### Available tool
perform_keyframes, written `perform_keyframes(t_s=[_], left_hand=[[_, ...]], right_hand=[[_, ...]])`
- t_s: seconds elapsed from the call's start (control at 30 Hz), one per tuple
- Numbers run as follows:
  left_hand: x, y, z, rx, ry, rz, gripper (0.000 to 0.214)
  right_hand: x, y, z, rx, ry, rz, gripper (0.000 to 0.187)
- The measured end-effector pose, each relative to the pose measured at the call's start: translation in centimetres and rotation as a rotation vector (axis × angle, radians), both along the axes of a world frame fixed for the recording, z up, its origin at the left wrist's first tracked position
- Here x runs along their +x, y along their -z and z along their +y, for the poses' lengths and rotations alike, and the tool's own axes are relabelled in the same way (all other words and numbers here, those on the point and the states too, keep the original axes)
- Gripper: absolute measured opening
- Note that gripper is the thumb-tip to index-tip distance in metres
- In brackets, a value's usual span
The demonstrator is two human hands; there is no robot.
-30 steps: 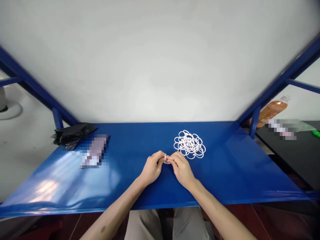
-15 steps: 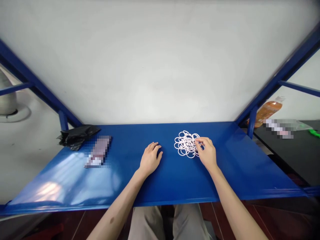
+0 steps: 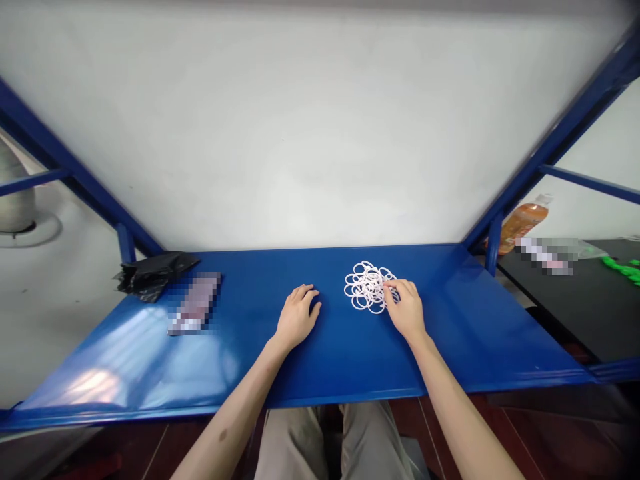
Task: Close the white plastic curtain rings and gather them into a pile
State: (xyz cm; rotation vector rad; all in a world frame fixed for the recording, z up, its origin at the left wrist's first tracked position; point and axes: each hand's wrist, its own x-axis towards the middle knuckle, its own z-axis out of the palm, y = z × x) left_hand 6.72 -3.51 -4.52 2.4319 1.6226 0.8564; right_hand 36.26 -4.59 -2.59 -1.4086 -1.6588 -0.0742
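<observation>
A pile of thin white rings (image 3: 368, 287) lies tangled together on the blue table (image 3: 240, 373), right of the middle. Over the pile's right edge is my right hand (image 3: 406, 308), its thumb and forefinger pinched at one of the rings. The fingers hide part of that side, so how many rings they grip is unclear. My left hand (image 3: 297, 316) rests palm down on the tabletop, left of the pile and apart from it. Its fingers are loosely spread and it holds nothing.
A crumpled black plastic bag (image 3: 155, 273) and a blurred flat packet (image 3: 197, 303) lie at the left. Blue metal frame bars (image 3: 493, 247) rise at both sides against a white wall. Beyond the right bar, a bottle of orange drink (image 3: 523, 223) stands on a black surface (image 3: 565, 300).
The view has shifted slightly toward the right. My right hand has moved a little down at the pile's right edge, still pinching. My left hand stays where it was.
</observation>
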Motion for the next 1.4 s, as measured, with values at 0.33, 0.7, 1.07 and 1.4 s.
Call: perform_keyframes(t_s=[0.33, 0.7, 1.07, 1.4], left_hand=[[-0.2, 0.2, 0.1, 0.002, 0.001, 0.003, 0.026], [0.2, 0.2, -0.1, 0.036, 0.002, 0.05, 0.028], [0.1, 0.3, 0.0, 0.041, -0.002, 0.061, 0.028], [0.1, 0.2, -0.1, 0.029, -0.001, 0.037, 0.028]], right_hand=[[0.2, 0.6, -0.2, 0.027, 0.104, -0.026, 0.02], [-0.6, -1.1, 1.2, -0.207, 0.06, -0.202, 0.053], [-4.0, -3.2, 5.4, -0.669, 0.057, -0.44, 0.086], [-3.5, -2.1, 4.9, -0.609, 0.042, -0.453, 0.078]])
